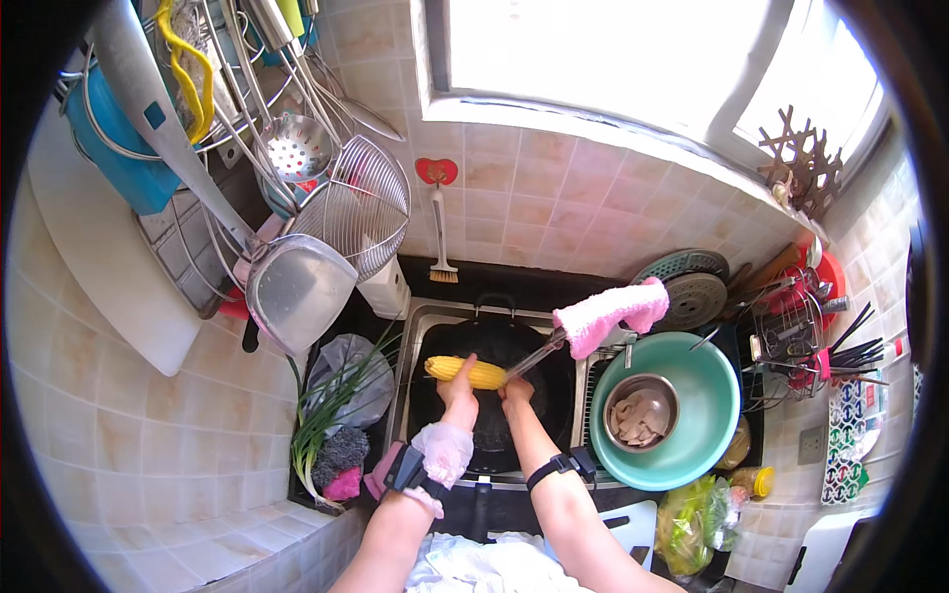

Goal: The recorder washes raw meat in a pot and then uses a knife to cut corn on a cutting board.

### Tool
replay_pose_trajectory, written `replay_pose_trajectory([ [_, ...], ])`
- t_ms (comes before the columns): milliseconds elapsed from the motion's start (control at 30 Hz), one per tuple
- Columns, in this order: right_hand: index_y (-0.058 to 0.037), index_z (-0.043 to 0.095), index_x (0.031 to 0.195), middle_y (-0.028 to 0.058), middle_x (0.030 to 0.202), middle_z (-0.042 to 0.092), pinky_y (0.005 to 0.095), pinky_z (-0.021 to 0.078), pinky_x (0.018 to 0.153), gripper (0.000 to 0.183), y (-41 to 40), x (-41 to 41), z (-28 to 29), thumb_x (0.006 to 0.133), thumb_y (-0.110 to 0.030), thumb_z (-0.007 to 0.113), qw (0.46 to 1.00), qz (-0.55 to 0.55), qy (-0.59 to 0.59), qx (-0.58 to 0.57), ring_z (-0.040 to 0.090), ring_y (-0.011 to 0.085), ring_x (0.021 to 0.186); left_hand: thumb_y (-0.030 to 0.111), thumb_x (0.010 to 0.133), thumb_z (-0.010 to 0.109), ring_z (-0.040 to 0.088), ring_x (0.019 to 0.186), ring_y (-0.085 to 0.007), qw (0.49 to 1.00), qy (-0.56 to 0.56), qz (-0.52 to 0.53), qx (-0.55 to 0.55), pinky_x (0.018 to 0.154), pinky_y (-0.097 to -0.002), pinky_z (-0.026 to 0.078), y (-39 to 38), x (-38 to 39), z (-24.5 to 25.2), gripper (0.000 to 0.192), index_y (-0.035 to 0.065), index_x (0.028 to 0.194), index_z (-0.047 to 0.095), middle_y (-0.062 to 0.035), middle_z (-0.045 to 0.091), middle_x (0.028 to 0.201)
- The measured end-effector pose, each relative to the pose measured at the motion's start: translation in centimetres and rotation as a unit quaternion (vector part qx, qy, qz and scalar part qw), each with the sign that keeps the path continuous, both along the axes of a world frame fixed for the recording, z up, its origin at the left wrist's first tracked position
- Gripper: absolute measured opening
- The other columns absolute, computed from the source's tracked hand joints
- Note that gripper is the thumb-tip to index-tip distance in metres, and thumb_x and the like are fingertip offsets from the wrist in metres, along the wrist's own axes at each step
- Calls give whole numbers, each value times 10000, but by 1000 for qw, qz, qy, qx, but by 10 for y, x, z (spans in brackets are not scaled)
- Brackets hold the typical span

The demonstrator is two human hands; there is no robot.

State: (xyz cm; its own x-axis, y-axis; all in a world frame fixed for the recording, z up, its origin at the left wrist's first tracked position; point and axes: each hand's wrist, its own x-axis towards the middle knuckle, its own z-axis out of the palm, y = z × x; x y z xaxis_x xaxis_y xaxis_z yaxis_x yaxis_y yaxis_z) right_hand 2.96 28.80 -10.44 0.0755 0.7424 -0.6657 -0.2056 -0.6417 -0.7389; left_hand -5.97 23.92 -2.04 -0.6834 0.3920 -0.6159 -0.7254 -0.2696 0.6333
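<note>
A peeled yellow corn cob [465, 371] lies roughly level over a black wok [485, 437] set in the steel sink [406, 348]. My left hand [458, 393] is closed around the cob's middle, thumb on top. My right hand [517, 391] grips the cob's right end, beside the stream from the faucet [557, 338]; its fingers are partly hidden. A pink cloth [612, 315] covers the faucet's upper part. Both wrists wear black straps.
Right of the sink, a green basin [704, 415] holds a steel bowl [641, 413] with pale pieces of food. Scallions [326, 415], a plastic bag and a scrubber [341, 454] lie left. A steel spatula [300, 293] and strainers hang upper left. Bagged greens [683, 526] lie lower right.
</note>
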Motion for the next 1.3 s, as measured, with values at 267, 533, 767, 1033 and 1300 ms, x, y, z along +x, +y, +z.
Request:
replay_pose_trajectory([
  [267, -13, 509, 1164, 166, 1114, 590, 462, 508, 827, 436, -39, -50, 62, 904, -362, 540, 907, 48, 333, -254, 597, 322, 993, -42, 657, 787, 588, 896, -182, 986, 156, 7, -56, 800, -335, 491, -40, -22, 10, 483, 24, 1069, 545, -60, 587, 1003],
  [533, -35, 482, 1141, 137, 1082, 581, 496, 488, 844, 356, 8, -31, -14, 907, -303, 502, 936, -93, 219, -260, 590, 324, 968, -52, 679, 765, 601, 875, -174, 993, 100, -47, -43, 777, -312, 503, -30, 25, 19, 437, 31, 1061, 568, -61, 606, 989],
  [767, -22, 570, 1059, 192, 997, 626, 447, 515, 764, 283, 15, 2, -21, 886, -234, 500, 994, -14, 76, -78, 642, 315, 874, 5, 675, 786, 606, 837, -169, 986, 112, -111, -54, 679, -342, 503, -24, 23, 14, 423, 97, 1029, 573, -41, 607, 947],
  [1033, -28, 622, 1086, 237, 1080, 608, 426, 400, 928, 523, -27, -6, 44, 933, -469, 385, 886, 311, -222, 263, 542, 397, 1074, 84, 685, 803, 629, 840, -237, 986, 41, -138, -88, 668, -425, 536, -18, -10, 23, 436, 87, 1040, 549, -78, 607, 956],
  [1300, -22, 569, 1120, 123, 917, 656, 324, 547, 579, 473, -8, 60, 50, 933, -424, 404, 961, 275, 29, -20, 661, 204, 720, 166, 712, 799, 619, 889, -273, 951, -6, -307, -47, 686, -473, 539, 3, 0, 25, 484, 34, 1084, 520, -108, 597, 1000],
])
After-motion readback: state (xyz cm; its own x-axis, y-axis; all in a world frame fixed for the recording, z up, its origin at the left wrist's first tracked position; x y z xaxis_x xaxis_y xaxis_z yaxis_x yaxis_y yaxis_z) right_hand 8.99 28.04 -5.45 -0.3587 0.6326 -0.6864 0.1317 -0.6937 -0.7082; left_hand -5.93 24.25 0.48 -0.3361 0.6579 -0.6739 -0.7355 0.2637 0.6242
